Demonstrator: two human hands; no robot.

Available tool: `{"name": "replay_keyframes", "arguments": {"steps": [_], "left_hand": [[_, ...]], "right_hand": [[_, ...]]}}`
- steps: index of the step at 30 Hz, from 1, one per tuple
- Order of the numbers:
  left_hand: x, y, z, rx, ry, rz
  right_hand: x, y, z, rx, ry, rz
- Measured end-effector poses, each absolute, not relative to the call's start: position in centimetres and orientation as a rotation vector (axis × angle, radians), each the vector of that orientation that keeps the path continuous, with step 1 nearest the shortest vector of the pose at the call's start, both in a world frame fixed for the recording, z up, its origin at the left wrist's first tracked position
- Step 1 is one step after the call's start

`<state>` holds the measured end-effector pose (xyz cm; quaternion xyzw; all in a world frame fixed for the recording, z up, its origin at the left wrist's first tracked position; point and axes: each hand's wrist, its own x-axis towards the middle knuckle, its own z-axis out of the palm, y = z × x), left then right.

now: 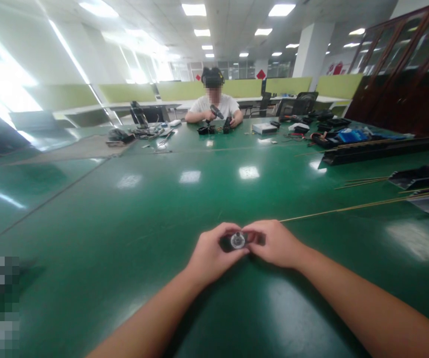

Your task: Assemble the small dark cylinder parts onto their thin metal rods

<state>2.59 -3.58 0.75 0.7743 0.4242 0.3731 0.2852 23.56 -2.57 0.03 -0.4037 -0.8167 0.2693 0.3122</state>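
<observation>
Between my two hands, low in the middle of the head view, is a small round silvery metal part point(237, 240) with a dark knob-like centre facing up. Its exact kind is too small to make out. My left hand point(214, 252) curves round it from the left, thumb along the near side and fingers on the far side. From the right, my right hand point(274, 242) pinches at its edge with bent fingers. Both hands are over the green tabletop point(154, 209), fingertips close together. The underside of the part is hidden.
Thin brass-coloured rods point(333, 210) extend rightward from beyond my right hand. Dark metal channels point(382, 150) lie at the right. Across the table a person point(214, 105) holds a power drill point(216, 112). Tools and a blue bundle point(352, 135) stand at the far right, clutter point(121, 136) at the far left.
</observation>
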Motion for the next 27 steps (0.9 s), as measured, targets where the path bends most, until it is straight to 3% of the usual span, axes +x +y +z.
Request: {"name": "replay_keyframes", "arguments": {"steps": [27], "left_hand": [[2.49,-3.39,0.61,2.173,1.191,1.069]], "right_hand": [[23.62,-2.99,0.6,-1.108,-2.089,0.658]]}}
